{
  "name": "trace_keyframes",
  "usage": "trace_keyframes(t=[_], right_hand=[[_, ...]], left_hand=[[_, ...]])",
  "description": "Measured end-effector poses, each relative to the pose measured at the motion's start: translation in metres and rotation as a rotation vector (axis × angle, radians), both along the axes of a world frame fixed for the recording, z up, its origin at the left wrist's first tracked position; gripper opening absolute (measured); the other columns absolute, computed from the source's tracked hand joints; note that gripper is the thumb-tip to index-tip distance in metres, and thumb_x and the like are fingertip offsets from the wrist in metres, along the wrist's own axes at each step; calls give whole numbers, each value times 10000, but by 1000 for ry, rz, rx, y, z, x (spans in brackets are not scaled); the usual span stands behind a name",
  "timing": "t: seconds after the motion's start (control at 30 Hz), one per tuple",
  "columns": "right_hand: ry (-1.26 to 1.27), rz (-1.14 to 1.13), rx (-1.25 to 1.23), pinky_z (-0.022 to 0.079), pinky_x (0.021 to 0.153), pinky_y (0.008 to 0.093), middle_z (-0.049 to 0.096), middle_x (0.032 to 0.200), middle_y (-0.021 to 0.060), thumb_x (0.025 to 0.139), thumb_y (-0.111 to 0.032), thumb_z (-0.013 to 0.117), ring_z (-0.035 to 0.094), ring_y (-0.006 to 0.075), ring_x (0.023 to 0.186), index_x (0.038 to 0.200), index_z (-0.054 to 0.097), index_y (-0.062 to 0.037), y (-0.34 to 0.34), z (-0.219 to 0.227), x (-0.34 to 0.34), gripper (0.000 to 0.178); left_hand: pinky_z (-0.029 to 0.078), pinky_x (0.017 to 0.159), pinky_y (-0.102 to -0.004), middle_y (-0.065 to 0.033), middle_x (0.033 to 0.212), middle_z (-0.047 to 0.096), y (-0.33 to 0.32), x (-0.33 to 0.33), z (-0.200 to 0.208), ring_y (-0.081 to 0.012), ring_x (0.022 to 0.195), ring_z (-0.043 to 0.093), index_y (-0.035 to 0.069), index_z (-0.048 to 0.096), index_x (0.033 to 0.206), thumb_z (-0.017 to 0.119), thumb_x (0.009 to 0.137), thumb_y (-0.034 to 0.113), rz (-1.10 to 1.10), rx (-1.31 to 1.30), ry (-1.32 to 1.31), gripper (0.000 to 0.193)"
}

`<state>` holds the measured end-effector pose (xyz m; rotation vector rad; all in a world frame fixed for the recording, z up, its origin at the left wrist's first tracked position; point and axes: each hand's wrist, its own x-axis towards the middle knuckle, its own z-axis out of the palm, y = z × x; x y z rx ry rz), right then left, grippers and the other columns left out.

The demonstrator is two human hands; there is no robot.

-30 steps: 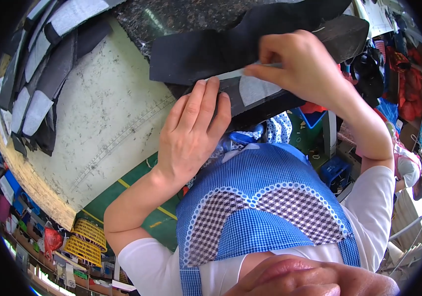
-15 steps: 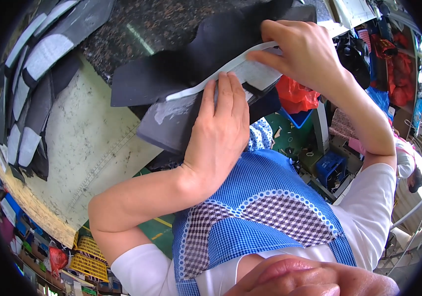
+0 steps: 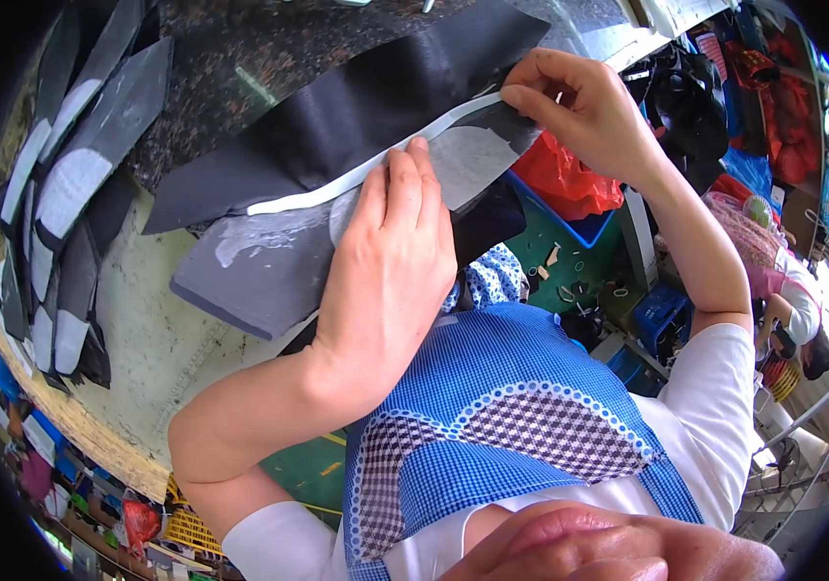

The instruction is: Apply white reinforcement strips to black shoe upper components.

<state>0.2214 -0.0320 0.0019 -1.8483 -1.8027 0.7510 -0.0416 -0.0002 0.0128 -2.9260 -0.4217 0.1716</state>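
A black sheet-like piece (image 3: 337, 121) with a white strip (image 3: 327, 191) along its near edge lies over a flat grey piece (image 3: 260, 254) that has a pale patch. My left hand (image 3: 385, 257) rests on the grey piece with fingers stretched, fingertips at the white strip. At the strip's far right end, my right hand (image 3: 579, 111) pinches the edge between thumb and forefinger. Part of the grey piece is hidden beneath my left hand.
Several grey and black pieces (image 3: 80, 184) are piled at the left of the worktable. A dark speckled slab (image 3: 211, 58) lies behind the work. Below the right side, a blue bin (image 3: 594, 229) holds red plastic (image 3: 569, 179). Another person (image 3: 792, 281) is at the far right.
The black piece and the grey piece have shifted left and now lie more spread out. My left hand moved slightly left and down; my right hand now pinches the strip's end.
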Motion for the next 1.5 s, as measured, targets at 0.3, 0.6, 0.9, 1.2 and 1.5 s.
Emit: trace_keyframes(t=[0.3, 0.6, 0.9, 1.2, 1.5], right_hand=[[-331, 53, 274, 527, 570, 349, 664, 707, 88, 961, -219, 726, 657, 272, 604, 937, 648, -55, 4, -23, -5, 182], [-57, 22, 268, 524, 572, 341, 679, 710, 84, 921, -209, 766, 688, 243, 633, 966, 651, -56, 7, -24, 3, 197], [-346, 116, 524, 542, 568, 349, 623, 781, 33, 826, -183, 807, 670, 208, 688, 1083, 705, -86, -19, -14, 3, 293], [-506, 81, 389, 576, 664, 341, 575, 978, 81, 877, -151, 727, 645, 213, 860, 1300, 628, -11, -27, -29, -19, 456], [1058, -539, -572, 603, 777, 291, 766, 976, 105, 1029, -323, 610, 728, 135, 776, 1169, 724, -5, 13, -3, 59, 366]], left_hand=[[489, 849, -310, -69, 1150, 534, 8, 39, -14, -197, 1032, 541, -43, 573, 1318, 816, 792, 441, 154, -138, -166, 755], [505, 809, -300, -81, 1091, 531, 5, 50, -15, -202, 995, 563, 0, 557, 1345, 821, 793, 440, 195, -166, -224, 754], [428, 988, -452, -89, 1156, 574, 29, 63, -12, -238, 1144, 515, 25, 646, 1239, 750, 796, 623, 140, -230, -336, 752], [508, 593, -374, -30, 692, 605, 75, 41, 9, -268, 613, 625, 114, 674, 843, 780, 860, 270, 288, -385, -510, 189], [509, 1026, -394, -202, 1385, 638, 6, 45, -29, -300, 1274, 610, 47, 603, 874, 609, 906, 109, 13, -90, -415, 70]])
